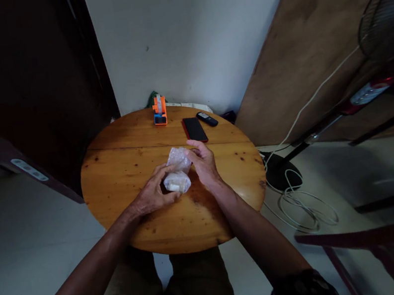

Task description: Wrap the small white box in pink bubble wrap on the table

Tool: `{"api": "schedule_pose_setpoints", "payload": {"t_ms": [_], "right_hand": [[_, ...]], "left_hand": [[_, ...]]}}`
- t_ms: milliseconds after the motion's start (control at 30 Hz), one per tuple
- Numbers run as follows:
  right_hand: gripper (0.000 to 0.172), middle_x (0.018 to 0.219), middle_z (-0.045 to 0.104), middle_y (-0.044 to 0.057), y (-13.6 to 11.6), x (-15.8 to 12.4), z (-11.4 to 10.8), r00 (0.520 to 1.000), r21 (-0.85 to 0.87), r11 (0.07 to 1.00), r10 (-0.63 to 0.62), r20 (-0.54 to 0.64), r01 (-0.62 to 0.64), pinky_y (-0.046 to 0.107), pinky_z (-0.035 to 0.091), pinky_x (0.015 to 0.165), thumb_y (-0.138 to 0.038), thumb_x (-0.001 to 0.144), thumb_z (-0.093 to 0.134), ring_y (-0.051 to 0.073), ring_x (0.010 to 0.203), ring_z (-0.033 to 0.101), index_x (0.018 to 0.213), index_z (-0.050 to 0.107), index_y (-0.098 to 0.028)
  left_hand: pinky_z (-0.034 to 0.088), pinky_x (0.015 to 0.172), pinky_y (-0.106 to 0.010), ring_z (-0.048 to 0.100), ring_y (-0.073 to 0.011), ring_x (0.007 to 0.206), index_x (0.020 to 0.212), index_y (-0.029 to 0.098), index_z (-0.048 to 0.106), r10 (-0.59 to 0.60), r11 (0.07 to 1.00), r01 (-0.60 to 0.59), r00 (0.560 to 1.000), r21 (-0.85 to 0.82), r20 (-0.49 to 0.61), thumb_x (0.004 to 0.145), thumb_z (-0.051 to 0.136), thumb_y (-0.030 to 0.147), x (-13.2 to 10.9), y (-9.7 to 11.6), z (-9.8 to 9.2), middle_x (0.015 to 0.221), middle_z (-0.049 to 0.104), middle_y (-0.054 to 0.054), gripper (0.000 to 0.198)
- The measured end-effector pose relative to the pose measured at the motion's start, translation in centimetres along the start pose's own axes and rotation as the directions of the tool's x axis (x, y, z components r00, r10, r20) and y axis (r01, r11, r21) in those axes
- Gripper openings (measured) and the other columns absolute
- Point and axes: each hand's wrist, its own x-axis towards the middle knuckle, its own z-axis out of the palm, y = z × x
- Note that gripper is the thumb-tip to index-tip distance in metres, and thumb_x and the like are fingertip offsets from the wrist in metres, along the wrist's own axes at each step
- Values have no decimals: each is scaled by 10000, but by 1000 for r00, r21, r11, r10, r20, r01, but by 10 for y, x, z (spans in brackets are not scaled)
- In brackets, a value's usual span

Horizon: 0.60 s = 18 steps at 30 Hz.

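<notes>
A sheet of bubble wrap (178,157) is partly folded around a small white object (174,188) above the near middle of the round wooden table (112,182). The clear plastic hides most of the object, so its kind cannot be made out. My left hand (155,191) curls around the wrapped bundle from the left, thumb at the near side and fingers at the far side. With thumb and forefinger, my right hand (204,164) pinches the upper right edge of the bubble wrap.
At the table's far side stands an orange and blue tape dispenser (159,111). A dark phone with a red edge (194,129) lies beside a black remote-like handset (207,118). Right of the table are a fan base (282,173), coiled white cable (301,205) and a dark red chair (348,238).
</notes>
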Motion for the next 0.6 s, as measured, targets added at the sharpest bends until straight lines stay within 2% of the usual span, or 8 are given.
{"api": "schedule_pose_setpoints", "payload": {"t_ms": [200,367,500,600], "right_hand": [[412,679,558,-43,5,4,-2,1000,-17,1000,7,8,-7,283,432,603,-430,744,684,140,621,510,1091,611,-221],[357,913,656,30,-9,2,-7,983,-194,972,-154,-100,133,319,490,763,-427,770,652,179,827,590,1057,607,-218],[225,806,629,12,-29,-8,-8,975,-276,949,-192,-111,155,301,475,713,-428,843,576,171,755,557,935,613,-226],[239,671,551,-10,-35,-14,-7,985,-326,930,-168,28,168,282,411,601,-454,852,563,152,639,490,800,601,-224]], "left_hand": [[377,1155,-484,502,-311,1323,1368,239,544,-157,982,163,985,-95,67,657,819,334,0,7,-4,1441,501,-109,769],[371,1158,-477,479,-325,1353,1430,236,508,-206,967,216,975,-136,86,658,834,415,0,12,-8,1455,509,-117,857],[344,1172,-515,454,-361,1385,1424,243,535,-232,956,239,971,-169,63,659,836,482,0,12,-12,1487,503,-129,856],[357,1159,-536,480,-369,1371,1416,239,547,-248,933,258,966,-251,69,745,748,550,1,10,-13,1462,545,-128,767]]}}
